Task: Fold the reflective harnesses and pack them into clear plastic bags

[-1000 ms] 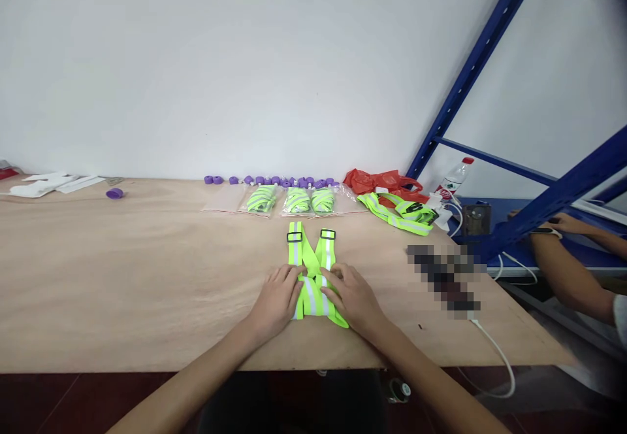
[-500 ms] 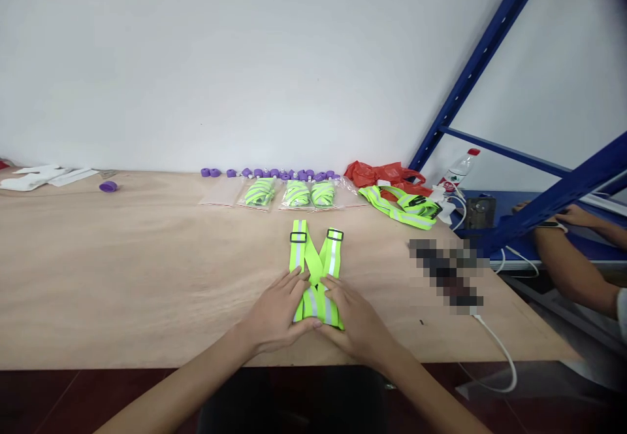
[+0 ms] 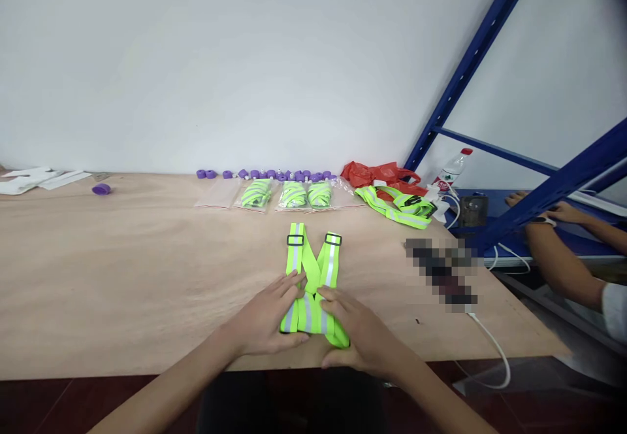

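Observation:
A neon-yellow reflective strap vest [image 3: 312,270] with grey stripes and two black buckles lies on the wooden table [image 3: 122,270] near its front edge. Its two straps cross and point away from me. My left hand [image 3: 267,316] rests on the left side of the vest's near end, fingers curled over the fabric with the thumb under its edge. My right hand [image 3: 360,333] grips the right side of that near end. Both hands hold the folded lower part.
Three bagged folded vests [image 3: 289,194] and a row of purple caps [image 3: 264,174] lie at the back. A loose vest [image 3: 399,206], red plastic bag [image 3: 379,174] and bottle [image 3: 453,167] sit back right. Another person's arms [image 3: 563,257] reach onto the blue rack [image 3: 539,205].
My hands have slid toward me along the vest and now grip its near end; the near end has shifted slightly closer to the table's front edge.

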A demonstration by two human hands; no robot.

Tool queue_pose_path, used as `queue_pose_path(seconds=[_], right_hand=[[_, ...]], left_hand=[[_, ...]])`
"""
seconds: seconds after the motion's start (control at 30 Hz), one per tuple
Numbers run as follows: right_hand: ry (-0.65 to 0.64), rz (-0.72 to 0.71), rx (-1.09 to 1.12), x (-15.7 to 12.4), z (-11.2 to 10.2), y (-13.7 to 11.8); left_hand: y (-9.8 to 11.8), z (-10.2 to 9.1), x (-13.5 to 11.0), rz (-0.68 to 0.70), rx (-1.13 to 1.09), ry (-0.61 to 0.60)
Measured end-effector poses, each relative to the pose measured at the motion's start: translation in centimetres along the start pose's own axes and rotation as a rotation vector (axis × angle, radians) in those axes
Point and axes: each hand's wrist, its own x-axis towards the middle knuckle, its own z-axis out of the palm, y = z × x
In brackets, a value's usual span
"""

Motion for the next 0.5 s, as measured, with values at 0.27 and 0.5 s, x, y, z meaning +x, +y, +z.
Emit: queue_pose_path(seconds=[0.27,0.5], right_hand=[[0.181,-0.221,-0.237,-3.2,2.4,-0.9],[0.326,-0.166,0.001,-3.1,1.3,-2.0]], left_hand=[[2.5,0.9,-3.5,0.025,0.035,-0.029],[4.1,0.5,-3.4,-0.037,-0.014,-0.002]])
